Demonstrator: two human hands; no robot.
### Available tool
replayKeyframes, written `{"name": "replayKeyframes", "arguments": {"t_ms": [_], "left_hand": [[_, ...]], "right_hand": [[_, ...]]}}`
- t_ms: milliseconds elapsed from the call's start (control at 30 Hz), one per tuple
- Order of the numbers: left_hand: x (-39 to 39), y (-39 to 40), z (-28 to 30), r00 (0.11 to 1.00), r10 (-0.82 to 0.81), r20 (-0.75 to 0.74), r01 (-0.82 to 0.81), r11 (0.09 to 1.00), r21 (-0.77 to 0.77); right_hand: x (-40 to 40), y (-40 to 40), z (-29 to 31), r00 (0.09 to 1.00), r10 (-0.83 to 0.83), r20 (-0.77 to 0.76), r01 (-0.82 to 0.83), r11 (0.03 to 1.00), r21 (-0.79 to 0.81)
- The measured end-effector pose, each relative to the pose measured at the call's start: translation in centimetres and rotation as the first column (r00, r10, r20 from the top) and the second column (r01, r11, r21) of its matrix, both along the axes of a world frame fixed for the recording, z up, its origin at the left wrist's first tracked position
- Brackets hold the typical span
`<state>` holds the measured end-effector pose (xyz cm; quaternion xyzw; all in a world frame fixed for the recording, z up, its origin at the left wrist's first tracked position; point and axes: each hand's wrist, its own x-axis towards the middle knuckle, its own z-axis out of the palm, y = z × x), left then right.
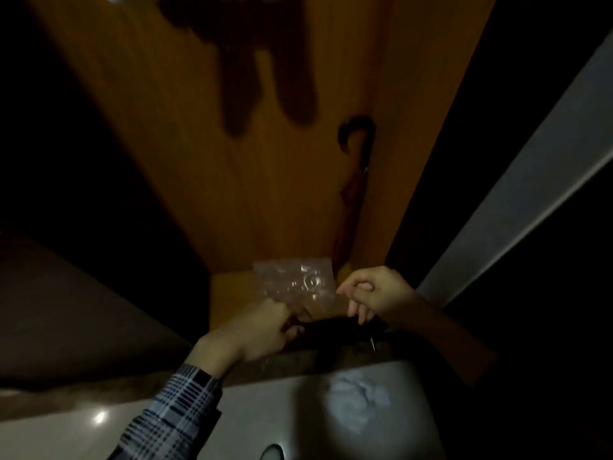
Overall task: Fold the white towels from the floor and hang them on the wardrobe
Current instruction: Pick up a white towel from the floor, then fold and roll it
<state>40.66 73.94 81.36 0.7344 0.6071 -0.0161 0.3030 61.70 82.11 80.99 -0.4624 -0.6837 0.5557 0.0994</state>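
Two hands at the foot of a dim orange-brown wooden wardrobe.
Lower centre, the left hand in a plaid sleeve and, right of it, the right hand pinch a clear crinkled plastic bag; a crumpled white towel lies below them on the floor.

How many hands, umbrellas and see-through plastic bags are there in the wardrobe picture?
Hands: 2, left hand and right hand
Umbrellas: 1, dark umbrella leaning in the wardrobe corner
Clear plastic bags: 1, plastic bag
Total: 4
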Motion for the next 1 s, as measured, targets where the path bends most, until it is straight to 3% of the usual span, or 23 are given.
{"name": "replayKeyframes", "arguments": {"t_ms": [67, 100, 133, 200, 233, 300, 333, 600, 767, 1000], "left_hand": [[1.5, -1.1, -4.8, 0.999, 0.005, 0.04, 0.0, 0.994, -0.11], [2.2, -1.6, -7.0, 0.998, 0.017, 0.055, -0.008, 0.988, -0.151], [2.9, -2.0, -9.1, 0.997, 0.031, 0.065, -0.019, 0.984, -0.177], [4.2, -2.5, -13.3, 0.996, 0.051, 0.077, -0.034, 0.977, -0.21], [4.6, -2.7, -15.3, 0.994, 0.064, 0.086, -0.043, 0.972, -0.231], [5.2, -3.0, -19.4, 0.99, 0.101, 0.101, -0.069, 0.957, -0.283], [5.3, -3.1, -21.6, 0.987, 0.122, 0.103, -0.086, 0.95, -0.3], [5.6, -2.7, -41.4, 0.98, 0.196, 0.029, -0.174, 0.924, -0.34], [5.8, -2.7, -53.9, 0.97, 0.238, -0.058, -0.243, 0.909, -0.339], [6.5, -3.6, -67.9, 0.981, 0.183, -0.064, -0.193, 0.955, -0.224]], "right_hand": [[0.9, 1.0, -4.7, 0.978, 0.19, 0.086, -0.157, 0.943, -0.293], [1.4, 1.7, -7.6, 0.959, 0.258, 0.113, -0.17, 0.85, -0.498], [2.6, 1.5, -10.5, 0.948, 0.281, 0.152, -0.124, 0.762, -0.635], [4.2, -0.2, -15.2, 0.936, 0.245, 0.252, 0.007, 0.703, -0.711], [4.5, -1.1, -17.9, 0.948, 0.142, 0.284, 0.081, 0.757, -0.648], [5.4, -4.0, -22.9, 0.938, -0.148, 0.315, 0.25, 0.916, -0.314], [5.9, -5.3, -25.1, 0.919, -0.239, 0.312, 0.323, 0.911, -0.254], [7.3, -10.3, -45.7, 0.857, -0.196, 0.476, 0.326, 0.922, -0.207], [6.7, -12.8, -57.2, 0.822, -0.103, 0.56, 0.305, 0.91, -0.281], [6.2, -12.2, -72.3, 0.765, -0.277, 0.582, 0.442, 0.883, -0.16]]}}
